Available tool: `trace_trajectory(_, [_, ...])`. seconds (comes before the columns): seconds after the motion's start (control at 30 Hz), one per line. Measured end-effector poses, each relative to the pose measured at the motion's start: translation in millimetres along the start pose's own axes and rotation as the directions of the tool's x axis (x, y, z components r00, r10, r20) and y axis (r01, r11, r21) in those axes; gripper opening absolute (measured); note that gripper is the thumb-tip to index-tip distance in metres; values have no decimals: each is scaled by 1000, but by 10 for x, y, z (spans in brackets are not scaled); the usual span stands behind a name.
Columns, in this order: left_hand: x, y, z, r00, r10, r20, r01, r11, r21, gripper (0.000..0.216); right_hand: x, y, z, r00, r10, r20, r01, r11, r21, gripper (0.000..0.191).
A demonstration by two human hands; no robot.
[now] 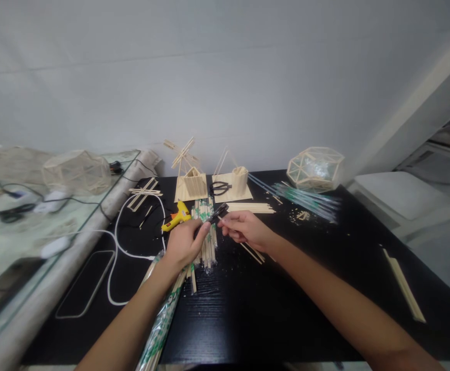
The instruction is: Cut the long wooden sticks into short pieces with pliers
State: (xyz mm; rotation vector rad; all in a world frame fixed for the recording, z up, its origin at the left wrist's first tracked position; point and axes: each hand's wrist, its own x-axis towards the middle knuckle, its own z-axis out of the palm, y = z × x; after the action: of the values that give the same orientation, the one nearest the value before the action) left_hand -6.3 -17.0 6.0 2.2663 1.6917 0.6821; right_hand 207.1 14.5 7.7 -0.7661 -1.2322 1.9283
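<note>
My left hand (184,242) is closed around a black cutting tool that looks like pliers (219,212), its head pointing right. Close beside that head, my right hand (246,228) pinches a thin wooden stick (220,218), mostly hidden by the fingers. A yellow glue gun (177,217) lies just behind my left hand. Under and between the hands are wrapped bundles of wooden chopsticks (208,247). A few loose sticks (253,253) show below my right hand; whether they touch it I cannot tell.
Behind stand two wooden stick models on boards (182,195) (242,193), with black scissors (220,188) on the right one. Plastic-wrapped sticks (306,200) and a stick polyhedron (315,167) are at back right. A white cable (111,278) loops beside a phone (86,283) at left.
</note>
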Motion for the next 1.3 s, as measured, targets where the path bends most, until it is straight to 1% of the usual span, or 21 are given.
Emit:
trace_trajectory(0.13, [4, -41, 36, 999, -31, -18, 30, 997, -77, 54, -6, -14, -7, 1000, -14, 12, 14, 1000, -21, 33])
trace_trajectory(0.23, [5, -55, 46, 999, -45, -30, 42, 996, -79, 53, -7, -12, -10, 999, -30, 11, 30, 999, -12, 32])
trace_trajectory(0.4, [-9, -48, 64, 997, -27, -66, 27, 1000, -2, 51, 2, 6, -13, 999, -34, 10, 34, 999, 24, 36])
trace_trajectory(0.53, [-20, -31, 77, 992, 17, -126, -2, 993, 118, 50, -1, 2, -3, 999, -36, 5, 36, 998, 50, 37])
trace_trajectory(0.63, [-23, -27, 78, 988, 29, -151, 0, 982, 187, 50, -10, -12, 12, 999, -38, 3, 37, 998, 44, 37])
trace_trajectory(0.73, [-23, -29, 75, 987, 42, -154, -9, 977, 212, 49, -20, -22, 21, 999, -31, -6, 32, 999, 22, 36])
trace_trajectory(0.93, [-16, -23, 68, 983, 66, -173, -22, 970, 242, 51, -24, -20, 15, 999, -38, -14, 38, 999, -7, 39])
trace_trajectory(1.17, [-24, 15, 66, 989, 4, -148, 26, 978, 205, 49, -10, -6, 6, 999, -29, -28, 29, 1000, -10, 35])
trace_trajectory(1.23, [-26, 26, 64, 991, -22, -135, 42, 987, 153, 48, -5, 4, -2, 999, -33, -32, 33, 999, -15, 36])
trace_trajectory(1.3, [-22, 20, 73, 992, -57, -115, 62, 997, 42, 50, -1, 3, -20, 998, -37, -41, 36, 999, -39, 34])
